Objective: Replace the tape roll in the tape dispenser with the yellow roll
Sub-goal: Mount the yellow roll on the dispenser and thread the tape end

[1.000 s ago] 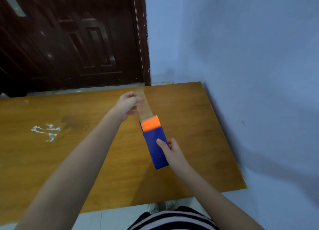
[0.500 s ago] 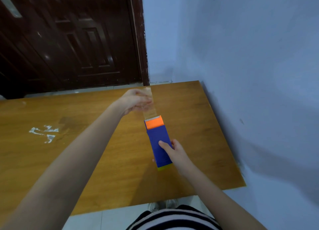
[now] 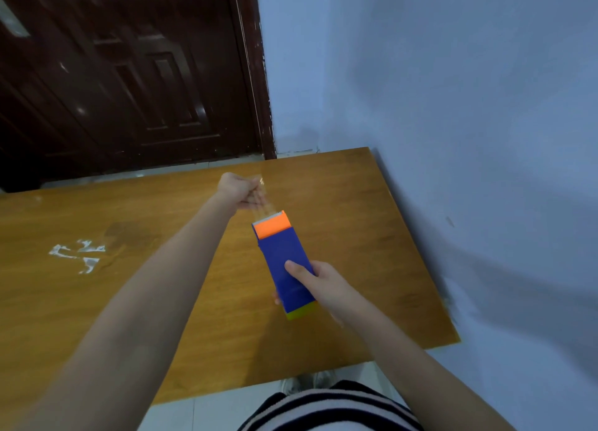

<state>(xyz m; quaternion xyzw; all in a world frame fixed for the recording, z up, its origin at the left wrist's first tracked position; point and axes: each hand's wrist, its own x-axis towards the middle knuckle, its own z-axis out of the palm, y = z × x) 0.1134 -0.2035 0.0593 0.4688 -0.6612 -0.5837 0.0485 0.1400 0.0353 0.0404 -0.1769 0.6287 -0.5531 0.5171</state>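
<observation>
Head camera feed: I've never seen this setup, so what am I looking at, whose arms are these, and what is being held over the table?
There is no machine: the one camera sits on a person's head and looks down at their bare arms. The right hand grips a blue tape dispenser with an orange front end and a yellow edge at its near end, held above a wooden table. The left hand pinches a clear tape strip running out of the orange end. White scraps lie on the table to the left.

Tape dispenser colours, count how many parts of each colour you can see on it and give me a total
Blue: 1, the body of the tape dispenser, held in the right hand
Orange: 1, the orange cap
Yellow-green: 1, the yellow edge at the near end
Total: 3
</observation>
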